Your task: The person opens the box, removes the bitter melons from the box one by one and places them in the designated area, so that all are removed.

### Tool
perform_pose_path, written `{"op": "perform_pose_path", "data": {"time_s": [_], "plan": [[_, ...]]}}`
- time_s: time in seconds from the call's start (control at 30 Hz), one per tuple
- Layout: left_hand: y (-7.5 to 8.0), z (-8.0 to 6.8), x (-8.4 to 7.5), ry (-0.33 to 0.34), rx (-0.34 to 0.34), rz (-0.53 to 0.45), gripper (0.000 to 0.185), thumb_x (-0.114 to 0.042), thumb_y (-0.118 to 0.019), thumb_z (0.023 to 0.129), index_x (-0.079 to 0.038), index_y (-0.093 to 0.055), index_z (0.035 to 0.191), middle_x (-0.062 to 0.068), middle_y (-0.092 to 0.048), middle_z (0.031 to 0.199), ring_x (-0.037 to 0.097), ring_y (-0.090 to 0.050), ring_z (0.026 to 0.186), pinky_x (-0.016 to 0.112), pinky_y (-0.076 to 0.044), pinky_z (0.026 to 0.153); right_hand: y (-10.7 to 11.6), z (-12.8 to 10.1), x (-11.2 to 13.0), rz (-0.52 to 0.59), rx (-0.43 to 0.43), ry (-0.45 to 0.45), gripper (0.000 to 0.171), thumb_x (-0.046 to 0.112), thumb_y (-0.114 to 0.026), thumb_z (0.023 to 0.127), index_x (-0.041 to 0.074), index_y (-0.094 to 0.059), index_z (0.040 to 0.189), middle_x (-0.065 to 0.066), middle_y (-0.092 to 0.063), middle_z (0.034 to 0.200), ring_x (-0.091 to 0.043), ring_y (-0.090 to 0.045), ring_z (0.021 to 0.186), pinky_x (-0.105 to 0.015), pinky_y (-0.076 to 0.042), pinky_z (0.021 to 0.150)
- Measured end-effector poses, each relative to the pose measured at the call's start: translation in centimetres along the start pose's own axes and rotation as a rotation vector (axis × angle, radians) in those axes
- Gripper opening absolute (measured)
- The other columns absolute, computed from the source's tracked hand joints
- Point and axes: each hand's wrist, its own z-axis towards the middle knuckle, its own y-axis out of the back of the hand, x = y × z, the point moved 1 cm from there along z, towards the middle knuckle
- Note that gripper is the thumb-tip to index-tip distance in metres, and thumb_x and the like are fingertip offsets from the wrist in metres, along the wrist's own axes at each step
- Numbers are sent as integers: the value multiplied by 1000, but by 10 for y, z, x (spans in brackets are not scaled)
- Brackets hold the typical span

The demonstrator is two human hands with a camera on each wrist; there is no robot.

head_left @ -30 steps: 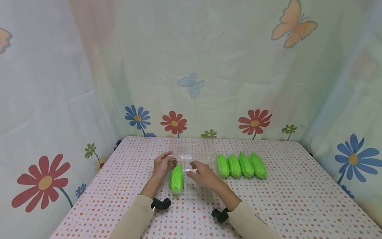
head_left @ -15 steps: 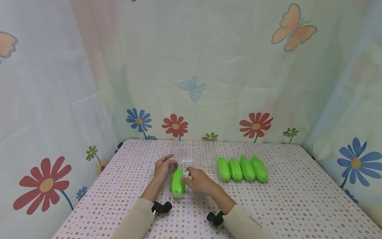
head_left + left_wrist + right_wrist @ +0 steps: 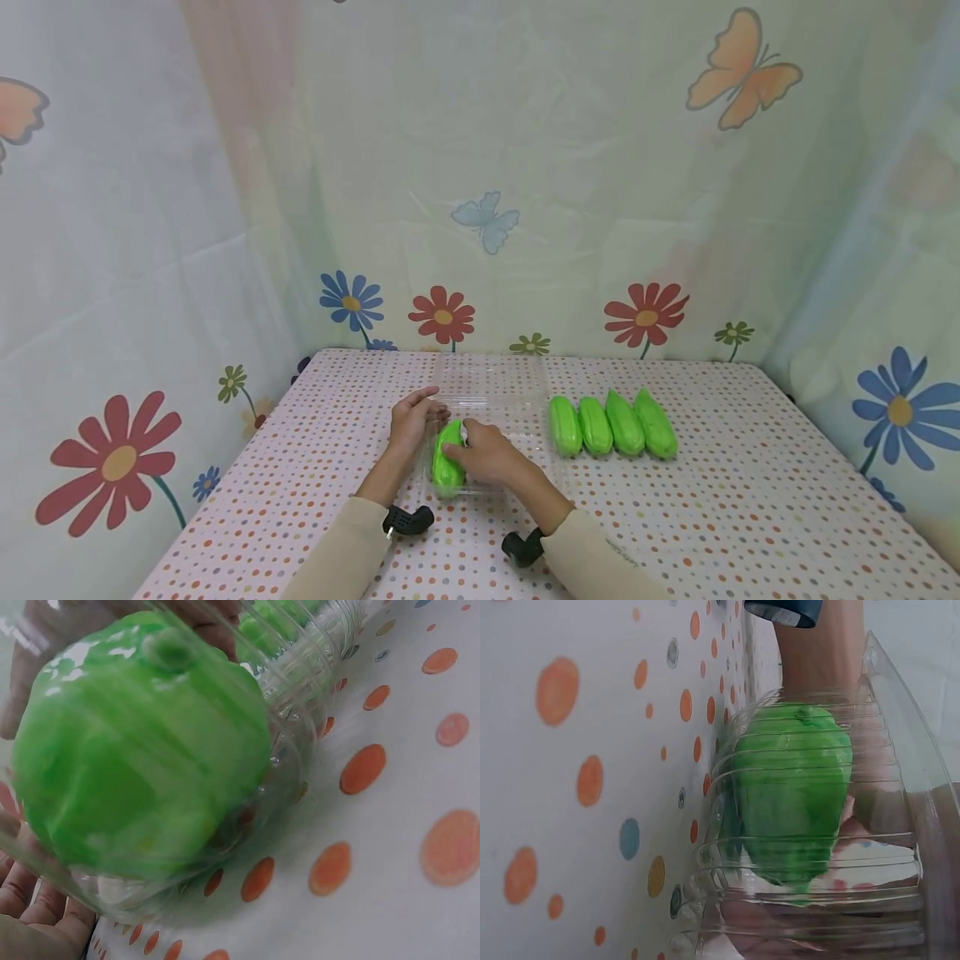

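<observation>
A clear plastic container (image 3: pixel 491 392) lies on the dotted table, its lid open toward the back. One green gourd (image 3: pixel 446 473) lies in the container's left part. My left hand (image 3: pixel 411 423) holds the container's left rim, thumb along the far edge. My right hand (image 3: pixel 480 454) lies over the gourd, its fingers curled on the upper end. The left wrist view shows the gourd (image 3: pixel 142 750) close up through the ribbed container wall (image 3: pixel 300 697). In the right wrist view the gourd (image 3: pixel 795 787) sits inside the container (image 3: pixel 885 712), with fingers behind it.
Several more green gourds (image 3: pixel 611 423) lie in a row right of the container. The dotted tablecloth (image 3: pixel 712 517) runs to flowered curtains at the back and both sides. Black wrist cameras (image 3: pixel 407 521) sit on both forearms.
My right hand moved left from the container's middle onto the gourd and closed on it. The left hand kept its hold on the rim.
</observation>
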Motion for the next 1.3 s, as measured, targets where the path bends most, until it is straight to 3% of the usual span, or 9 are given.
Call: {"op": "perform_pose_path", "data": {"time_s": [0.17,0.23,0.33,0.43,0.57,0.73,1.03,1.3], "plan": [[2,0,-3,11,25,-2,40,2,-51,93,8,-58,132,25,-70,96,36,-72,90,47,-60,88,-4,4,-1,0,-3,-38,63,40,-64,98,-10,-52,134,-17,-65,107,-29,-64,93,-43,-54,77],[0,-3,-8,16,34,1,39,4,-51,92,9,-59,130,29,-69,99,39,-71,92,50,-59,90,-5,5,-1,18,-2,-44,57,39,-66,97,-8,-55,127,-11,-62,94,-23,-59,79,-37,-50,67],[-2,-12,-19,10,45,3,39,4,-51,91,10,-59,129,32,-68,100,40,-71,92,51,-58,92,-5,5,1,39,-6,-46,51,39,-67,96,-5,-57,121,-8,-59,87,-19,-56,74,-33,-47,62],[-2,-10,-16,-1,34,-8,40,3,-51,92,10,-57,131,25,-70,93,33,-72,86,46,-60,88,-8,7,4,51,-15,-56,50,37,-68,95,-6,-58,119,-8,-59,87,-19,-57,73,-32,-48,61],[0,0,0,-10,5,-19,43,2,-51,92,11,-56,134,12,-70,86,22,-72,79,35,-62,79,-12,9,7,59,-25,-58,43,36,-70,94,-2,-60,111,-7,-60,86,-19,-58,73,-31,-48,60],[-1,0,2,-16,-3,-21,44,2,-53,90,11,-56,133,11,-70,85,21,-72,79,34,-62,78,-14,11,8,60,-26,-40,36,33,-73,91,2,-60,103,-5,-60,84,-18,-57,73,-31,-48,61],[0,1,2,-19,2,-24,44,2,-52,91,11,-55,134,9,-70,85,24,-72,83,39,-61,85,-17,13,4,90,-37,-64,37,33,-75,90,2,-61,105,-6,-60,85,-19,-58,73,-31,-48,60],[-1,2,0,-13,-3,-40,45,4,-51,90,12,-55,134,8,-69,82,20,-72,78,33,-62,78,-16,10,6,85,-62,-76,33,31,-75,89,3,-60,98,-7,-58,81,-19,-56,68,-30,-46,56]]}}
